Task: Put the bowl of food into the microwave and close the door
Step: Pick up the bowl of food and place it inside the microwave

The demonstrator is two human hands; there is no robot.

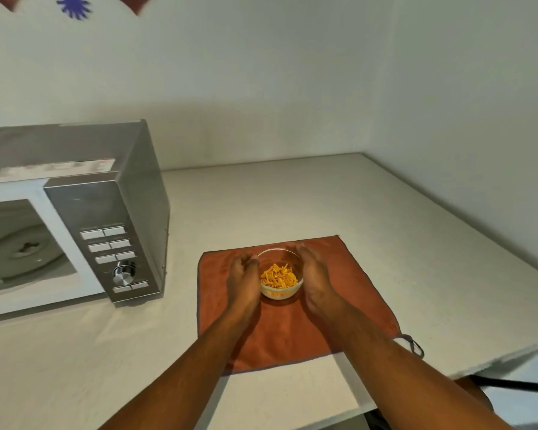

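A small clear glass bowl (279, 276) with orange food sticks sits on an orange cloth (280, 333) in the middle of the counter. My left hand (243, 279) cups its left side and my right hand (316, 279) cups its right side, fingers curved around the rim. Whether the palms press the glass is unclear; the bowl rests on the cloth. The silver microwave (106, 212) stands at the left with its cavity (19, 243) exposed and a glass turntable inside. Its door is out of view.
The white counter (385, 243) runs to a wall at the back and right. Its front right edge (494, 358) drops off near the cloth's grey loop (413, 344). A black cable (516, 384) lies below the edge.
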